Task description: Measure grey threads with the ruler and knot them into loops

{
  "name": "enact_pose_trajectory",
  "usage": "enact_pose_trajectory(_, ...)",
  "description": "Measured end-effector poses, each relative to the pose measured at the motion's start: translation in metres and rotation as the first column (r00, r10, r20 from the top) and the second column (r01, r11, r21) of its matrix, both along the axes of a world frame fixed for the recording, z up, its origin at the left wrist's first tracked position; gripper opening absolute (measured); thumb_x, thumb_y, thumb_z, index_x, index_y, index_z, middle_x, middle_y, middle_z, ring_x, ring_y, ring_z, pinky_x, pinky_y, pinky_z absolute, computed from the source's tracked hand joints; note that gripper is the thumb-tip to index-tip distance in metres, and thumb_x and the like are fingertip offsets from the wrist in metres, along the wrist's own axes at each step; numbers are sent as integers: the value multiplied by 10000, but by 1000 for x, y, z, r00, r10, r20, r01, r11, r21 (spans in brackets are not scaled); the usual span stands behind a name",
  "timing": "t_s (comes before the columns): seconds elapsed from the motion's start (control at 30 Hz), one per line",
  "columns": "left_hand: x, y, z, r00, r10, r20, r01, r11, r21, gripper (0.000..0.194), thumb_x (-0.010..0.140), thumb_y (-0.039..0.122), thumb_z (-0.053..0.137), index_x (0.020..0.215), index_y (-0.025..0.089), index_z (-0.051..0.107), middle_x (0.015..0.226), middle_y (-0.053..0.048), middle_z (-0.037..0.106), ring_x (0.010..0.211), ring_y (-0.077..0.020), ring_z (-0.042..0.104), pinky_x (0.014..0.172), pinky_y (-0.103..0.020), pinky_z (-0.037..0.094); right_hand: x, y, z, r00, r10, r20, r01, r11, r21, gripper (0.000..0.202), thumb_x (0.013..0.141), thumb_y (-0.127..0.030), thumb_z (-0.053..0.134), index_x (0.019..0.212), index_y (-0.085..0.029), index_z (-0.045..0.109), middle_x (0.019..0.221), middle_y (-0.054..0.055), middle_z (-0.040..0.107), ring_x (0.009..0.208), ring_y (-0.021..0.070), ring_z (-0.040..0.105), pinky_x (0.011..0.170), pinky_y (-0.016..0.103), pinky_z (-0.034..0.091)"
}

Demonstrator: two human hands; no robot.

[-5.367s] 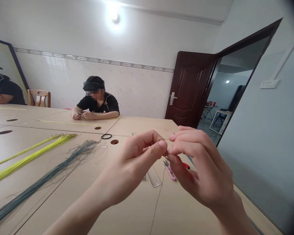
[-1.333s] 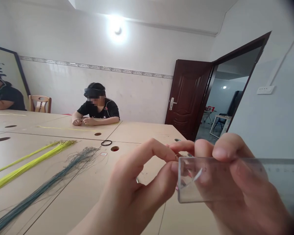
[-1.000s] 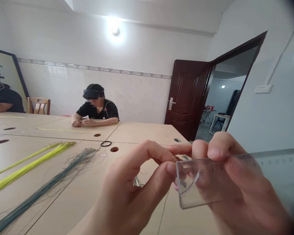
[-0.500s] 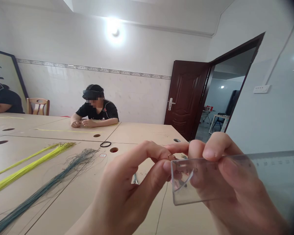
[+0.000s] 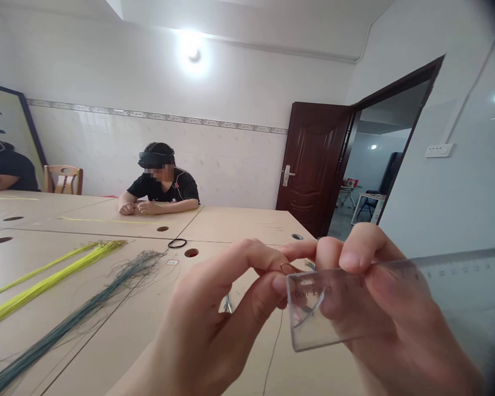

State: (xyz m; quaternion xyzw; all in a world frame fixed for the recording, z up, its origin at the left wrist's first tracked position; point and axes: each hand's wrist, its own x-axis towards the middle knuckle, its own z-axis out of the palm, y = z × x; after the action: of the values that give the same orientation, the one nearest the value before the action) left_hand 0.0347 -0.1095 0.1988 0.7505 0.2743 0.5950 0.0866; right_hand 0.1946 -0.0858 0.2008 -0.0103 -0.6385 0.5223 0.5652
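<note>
My right hand (image 5: 404,308) grips a clear plastic ruler (image 5: 338,319) between thumb and fingers, its zero end pointing left and a crack running across that corner. My left hand (image 5: 235,308) is closed in a pinch at the ruler's zero end. A small brownish loop of thin cord (image 5: 286,266) stands out above the left thumb tip, beside the ruler's top edge. Fingers hide the rest of the loop. Below the hands, a thin dark strand (image 5: 274,352) hangs or lies against the table; whether it joins the loop, I cannot tell.
On the table (image 5: 119,352) lie yellow strands (image 5: 53,280) and a blue-grey bundle (image 5: 78,308). Nearby are a black ring (image 5: 177,243), a small label (image 5: 172,263), a cable hole (image 5: 191,253) and a partly hidden metal tool (image 5: 227,304). A person (image 5: 160,181) sits opposite.
The ruler's zero end has dipped slightly and shifted a little left, while its far end has risen. Slightly more of the small loop shows above my left thumb.
</note>
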Motion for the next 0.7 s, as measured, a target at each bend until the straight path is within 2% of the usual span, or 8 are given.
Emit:
enact_pose_trajectory(0.1,0,0,0,1000,1,-7,-1,1000,3,144,924,235,485,795,226,546,658,66,565,659,-43,572,617,-107,470,-2,-1,2,999,27,-24,-27,1000,-5,101,896,-282,557,821,-228,598,711,-11,580,656,171,620,709,378,551)
enact_pose_trajectory(0.33,-1,0,0,999,-29,-17,29,999,15,122,927,217,484,820,228,542,696,81,584,652,-30,570,630,-101,471,-3,-1,4,997,72,-42,-72,997,2,98,900,-237,543,815,-216,586,740,-9,631,695,175,630,742,384,550)
enact_pose_trajectory(0.6,-1,-1,0,1000,-11,-19,11,1000,7,128,920,231,492,801,232,538,658,55,564,652,-65,577,619,-150,487,1,1,4,997,73,19,-74,997,16,116,920,-268,507,841,-231,583,752,-9,589,709,174,617,735,387,544)
enact_pose_trajectory(0.7,-1,-1,1,1000,-3,-13,3,1000,5,130,914,227,501,789,233,535,657,56,568,652,-68,577,616,-154,487,-1,0,4,997,72,-11,-72,997,8,117,913,-261,515,826,-230,587,755,-5,604,686,165,616,721,374,552)
